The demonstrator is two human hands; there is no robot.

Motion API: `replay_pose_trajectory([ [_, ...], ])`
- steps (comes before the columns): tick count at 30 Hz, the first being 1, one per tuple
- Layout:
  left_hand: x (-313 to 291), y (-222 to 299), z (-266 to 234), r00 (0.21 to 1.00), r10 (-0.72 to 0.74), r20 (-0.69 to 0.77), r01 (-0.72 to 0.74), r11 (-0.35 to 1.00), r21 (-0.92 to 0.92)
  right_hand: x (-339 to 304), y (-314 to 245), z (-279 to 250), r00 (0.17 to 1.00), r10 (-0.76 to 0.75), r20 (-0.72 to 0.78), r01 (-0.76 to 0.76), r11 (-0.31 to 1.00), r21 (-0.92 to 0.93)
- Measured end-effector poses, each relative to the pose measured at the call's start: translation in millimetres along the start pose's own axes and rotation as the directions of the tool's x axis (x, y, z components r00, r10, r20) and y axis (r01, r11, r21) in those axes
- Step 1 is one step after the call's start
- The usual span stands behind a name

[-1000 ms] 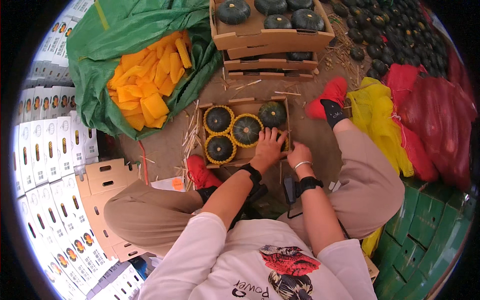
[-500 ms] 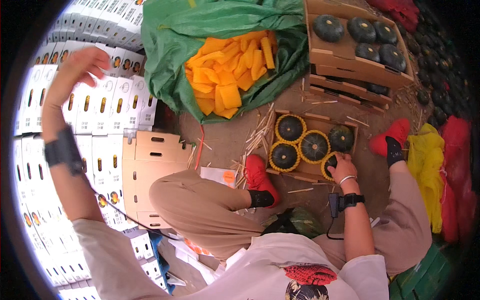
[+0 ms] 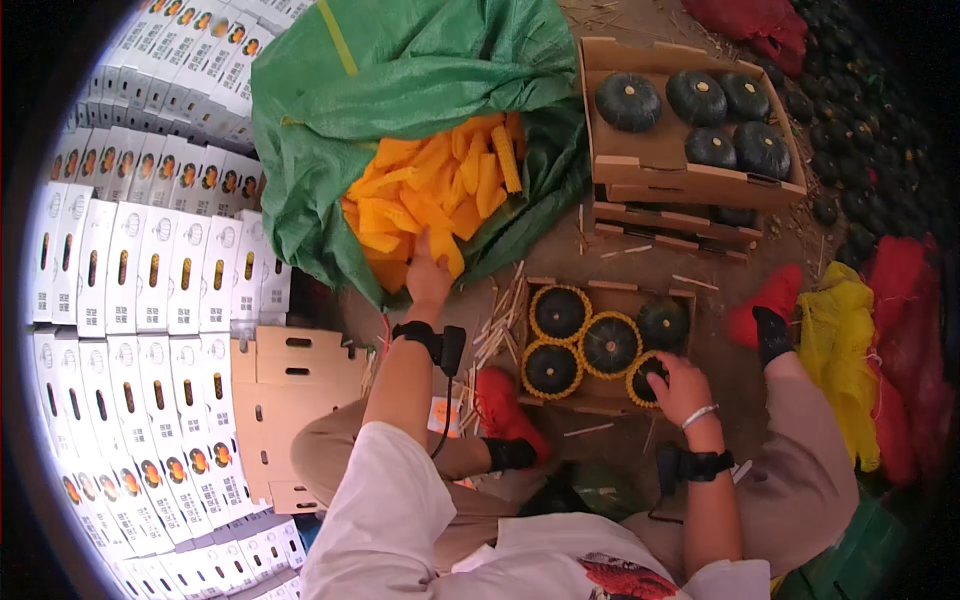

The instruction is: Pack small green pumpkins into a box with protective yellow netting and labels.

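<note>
My left hand (image 3: 428, 278) is at the near edge of a heap of orange foam net sleeves (image 3: 440, 185). Its fingers pinch one sleeve, though the fingertips are partly hidden. The heap lies in the mouth of an open green woven sack (image 3: 330, 200). My right hand (image 3: 684, 390) grips a dark green squash (image 3: 645, 382) wearing a yellow foam net, at the near right of a shallow cardboard box (image 3: 600, 402). Several netted squashes (image 3: 611, 346) fill the left and middle of that box. One bare squash (image 3: 663, 323) sits at its far right.
Stacked cardboard trays (image 3: 640, 168) with bare squashes stand far right. Many more dark squashes (image 3: 850, 150) are heaped beyond. White cartons (image 3: 150, 260) line the left side, beside flat brown cardboard (image 3: 300, 395). Yellow netting (image 3: 840, 360) and red netting (image 3: 905, 340) lie right.
My left hand has swung from above the white cartons rightward and down to the orange foam sleeves. My right hand stays on the netted squash. The view has shifted slightly.
</note>
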State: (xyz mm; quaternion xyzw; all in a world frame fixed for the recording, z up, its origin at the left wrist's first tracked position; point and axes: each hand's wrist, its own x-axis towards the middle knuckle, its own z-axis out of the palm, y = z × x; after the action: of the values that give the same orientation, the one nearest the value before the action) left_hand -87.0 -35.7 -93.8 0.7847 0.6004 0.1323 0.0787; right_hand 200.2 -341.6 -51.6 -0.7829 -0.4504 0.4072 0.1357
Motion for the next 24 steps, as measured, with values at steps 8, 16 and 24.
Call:
replay_pose_trajectory([
  [8, -121.2, 127.0, -113.7, 0.802, 0.419, 0.426, -0.185, 0.852, -0.489, -18.4, -93.0, 10.6, 0.973, -0.219, -0.077, 0.187, 0.543, 0.819],
  [16, -199.1, 156.6, -105.4, 0.471, 0.483, 0.738, 0.430, 0.605, -0.670, -66.7, -46.9, 10.2, 0.936, -0.331, 0.120, 0.121, 0.623, 0.773],
  [24, -196.0, 138.7, -27.9, 0.711, 0.342, 0.615, 0.097, 0.818, -0.567, -44.9, -31.6, 28.1, 0.931, -0.248, -0.268, 0.287, 0.951, 0.117],
])
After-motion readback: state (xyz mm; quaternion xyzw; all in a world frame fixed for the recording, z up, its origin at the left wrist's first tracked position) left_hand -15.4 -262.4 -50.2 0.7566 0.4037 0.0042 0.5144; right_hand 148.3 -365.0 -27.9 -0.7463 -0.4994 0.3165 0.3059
